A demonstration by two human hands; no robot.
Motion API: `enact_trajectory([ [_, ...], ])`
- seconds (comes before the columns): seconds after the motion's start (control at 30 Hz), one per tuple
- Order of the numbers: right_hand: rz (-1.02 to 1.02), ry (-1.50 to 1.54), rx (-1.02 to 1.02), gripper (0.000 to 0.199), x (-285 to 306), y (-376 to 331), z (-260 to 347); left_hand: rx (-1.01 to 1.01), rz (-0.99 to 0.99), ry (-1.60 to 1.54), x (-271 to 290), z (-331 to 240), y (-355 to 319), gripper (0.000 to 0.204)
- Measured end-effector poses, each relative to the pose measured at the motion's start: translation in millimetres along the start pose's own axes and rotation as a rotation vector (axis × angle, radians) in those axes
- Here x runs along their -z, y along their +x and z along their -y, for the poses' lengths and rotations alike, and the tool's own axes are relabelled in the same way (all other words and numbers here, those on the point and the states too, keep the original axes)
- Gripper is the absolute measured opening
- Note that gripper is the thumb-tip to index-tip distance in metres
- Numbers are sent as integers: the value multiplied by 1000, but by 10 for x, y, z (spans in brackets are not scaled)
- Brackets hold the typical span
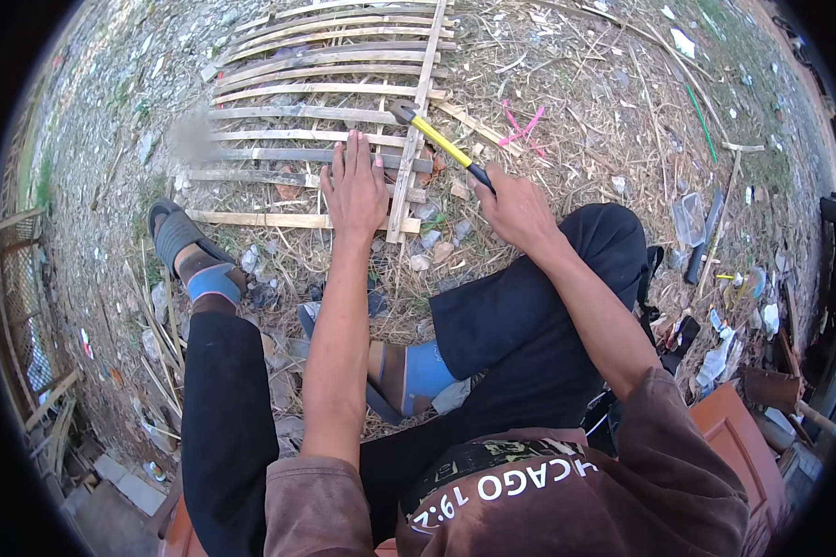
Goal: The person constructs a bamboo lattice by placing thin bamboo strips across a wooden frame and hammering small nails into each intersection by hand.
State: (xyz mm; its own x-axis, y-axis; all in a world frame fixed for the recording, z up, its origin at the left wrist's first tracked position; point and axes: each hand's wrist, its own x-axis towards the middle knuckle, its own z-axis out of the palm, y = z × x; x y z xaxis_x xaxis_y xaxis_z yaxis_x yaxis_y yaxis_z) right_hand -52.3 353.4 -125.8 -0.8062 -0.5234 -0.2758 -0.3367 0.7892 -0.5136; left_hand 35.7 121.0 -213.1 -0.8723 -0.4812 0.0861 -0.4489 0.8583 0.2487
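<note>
At the lower centre, dark trousers (228, 408) and, at the left, a grey strapped sandal (188, 243). Right of centre, a bare right hand (515, 212), curled firmly round the black grip of a yellow-and-black-handled hammer (443, 140). Along the hammer, a diagonal long axis, with the head to the upper left and the grip to the lower right. At the middle, a bare left hand (355, 190), open and palm down over the wood, with nothing gripped and fingers toward the top. Beneath, at upper centre, a lattice of pale and grey wooden slats (330, 89), lengthwise from left to right, under a near-vertical pale wooden crosspiece (426, 74). Beside the crosspiece, the hammer head; contact impossible to tell. Farther off, at upper right, bright pink strips (527, 128) on straw-littered ground (585, 70).
</note>
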Motion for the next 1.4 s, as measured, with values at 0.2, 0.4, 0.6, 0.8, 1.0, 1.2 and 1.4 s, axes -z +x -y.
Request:
enact_trajectory([
  [0.2, -197, 596, -138, 37, -35, -30, -131, -123, -124, -131, 136, -57, 3, 46],
  [0.4, -309, 872, -346, 37, 85, 245, -224, -336, -64, -118, 283, 20, 39, 32],
  [0.6, -229, 1007, -299, 45, 120, 323, -199, -602, 251, -11, 562, 21, 356, 37],
  [0.8, -219, 1095, -263, 43, 145, 376, -163, -626, 360, -4, 683, 87, 604, 42],
  [1.0, -328, 1157, -286, 43, 180, 401, -241, -474, 319, -127, 1078, 31, 781, 31],
  [1.2, -314, 1187, -282, 40, 137, 410, -228, -137, 564, -401, 1768, 245, 1200, 28],
  [1.4, -329, 1133, -249, 40, 80, 408, -249, -127, 456, -429, 2400, 124, 1564, 37],
])
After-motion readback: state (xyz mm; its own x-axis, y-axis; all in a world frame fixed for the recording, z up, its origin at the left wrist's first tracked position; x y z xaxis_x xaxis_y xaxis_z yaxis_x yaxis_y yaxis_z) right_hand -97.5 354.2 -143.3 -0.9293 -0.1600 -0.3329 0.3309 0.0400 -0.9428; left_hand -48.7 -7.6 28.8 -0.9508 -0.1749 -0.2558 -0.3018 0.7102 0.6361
